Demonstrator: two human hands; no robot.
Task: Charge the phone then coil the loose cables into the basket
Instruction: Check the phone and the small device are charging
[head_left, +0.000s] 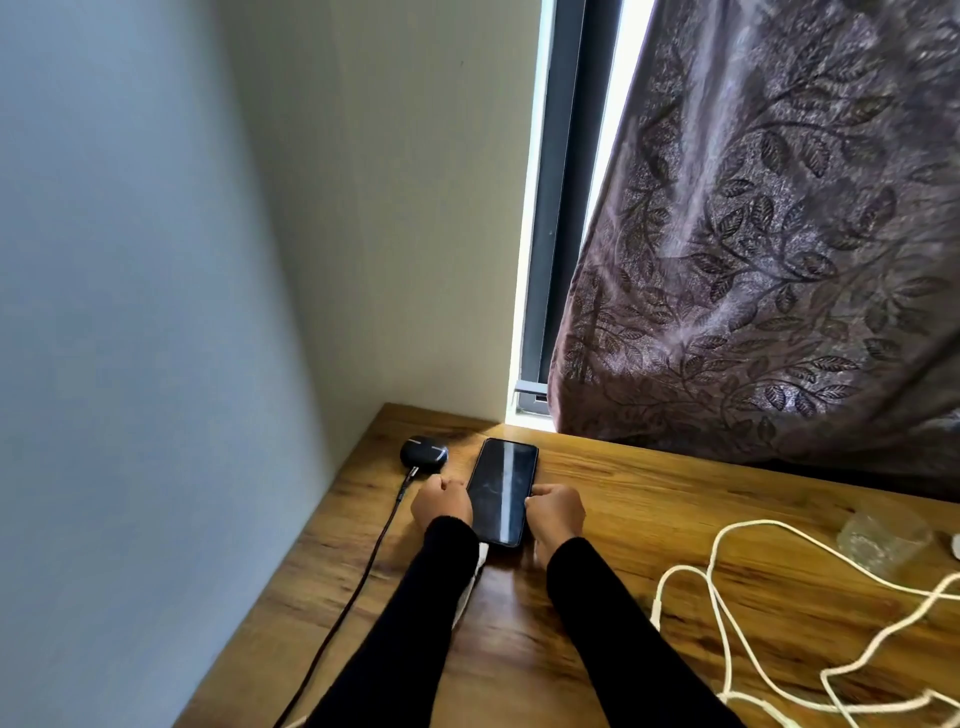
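A black phone (503, 491) lies face up with a dark screen on the wooden table (613, 525), near the far left corner. A white cable plug (482, 558) enters its near end and runs back under my left sleeve. My left hand (441, 501) rests curled against the phone's left edge. My right hand (555, 512) is curled against its right edge, fingertips touching the phone. A loose white cable (722, 613) sprawls in loops over the right part of the table. No basket is in view.
A black earbud case (423, 453) sits left of the phone with a black cable (363, 577) running from it toward the near table edge. A clear plastic object (883, 538) lies at the far right. A patterned curtain (769, 260) hangs over the table's back edge; walls close the left side.
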